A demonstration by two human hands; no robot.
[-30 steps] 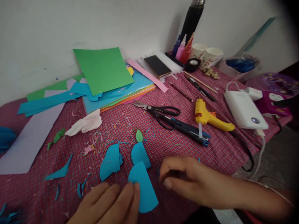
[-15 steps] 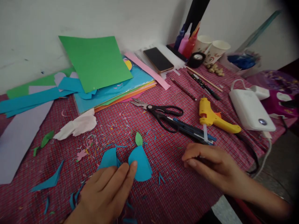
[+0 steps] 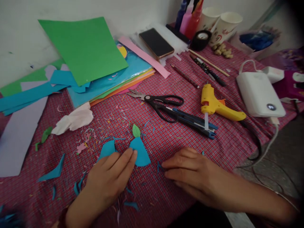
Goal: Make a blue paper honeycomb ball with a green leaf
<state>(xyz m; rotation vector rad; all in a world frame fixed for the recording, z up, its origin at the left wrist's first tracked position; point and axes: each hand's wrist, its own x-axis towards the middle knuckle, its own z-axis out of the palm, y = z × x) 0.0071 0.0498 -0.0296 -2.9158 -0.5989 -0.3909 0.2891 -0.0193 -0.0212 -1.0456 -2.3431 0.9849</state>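
My left hand (image 3: 108,172) rests on the table with its fingers stretched out, the tips on a rounded blue paper piece (image 3: 142,155). Its thumb is hidden. Just above that piece lies a small green paper leaf (image 3: 136,130). Another blue paper piece (image 3: 108,148) shows partly from behind the same hand. My right hand (image 3: 187,174) is low over the cloth, thumb and forefinger a little apart. Their tips are at a thin blue paper scrap (image 3: 158,167); whether they touch it I cannot tell. Black-handled scissors (image 3: 159,106) lie beyond both hands.
A yellow glue gun (image 3: 215,106) and blue cutter (image 3: 197,123) lie behind my right hand, near a white power bank (image 3: 261,95). Coloured paper sheets (image 3: 83,50), a phone (image 3: 156,42) and paper cups (image 3: 226,27) stand or lie farther back. Scraps litter the checked cloth (image 3: 166,139).
My right hand has moved left and down, from near the cutter to the thin blue scrap, and its curled fingers have straightened. The left hand stays on the blue paper. The view has shifted slightly.
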